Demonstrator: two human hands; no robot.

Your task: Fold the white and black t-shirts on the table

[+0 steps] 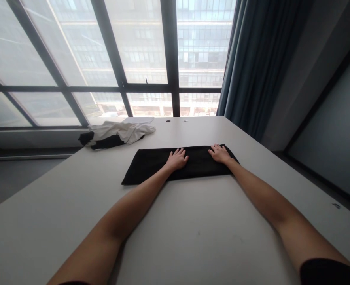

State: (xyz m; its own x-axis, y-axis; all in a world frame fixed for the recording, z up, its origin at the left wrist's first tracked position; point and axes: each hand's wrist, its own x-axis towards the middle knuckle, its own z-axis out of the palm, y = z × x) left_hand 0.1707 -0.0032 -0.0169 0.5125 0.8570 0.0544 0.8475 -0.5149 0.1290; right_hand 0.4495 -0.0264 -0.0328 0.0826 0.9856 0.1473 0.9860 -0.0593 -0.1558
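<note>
On the white surface [204,221], head view: black cloth [197,163] lies flat nr the middle, a rough rectangle w/ its long sides running L to R; both hands rest on it, palms down; L hand [177,159] sits a bit R of the cloth's centre, its fingers [179,151] spread & laid out flat, thumb out toward the R hand; R hand [220,154] is on the cloth's R part, nr the far edge, fingers slightly apart & flat, thumb pointing toward the L hand; neither pinches the cloth; a strip of bare black shows btwn the hands; L forearm crosses the cloth's near edge, R forearm crosses nr its R end; dark sleeve [326,271] shows at bottom R.

Same view, further back: a crumpled white cloth [130,131] lies at the far L of the surface w/ a black cloth piece [108,142] bunched under & beside it, well apart from the flat one; small dark disc [168,121] nr the far edge; small dark mark [336,206] nr the R edge; behind, a big window [142,39] w/ dark frames, a bldg [201,51] outside; blue curtain [248,75] hangs R of it; grey floor [20,176] at L.
</note>
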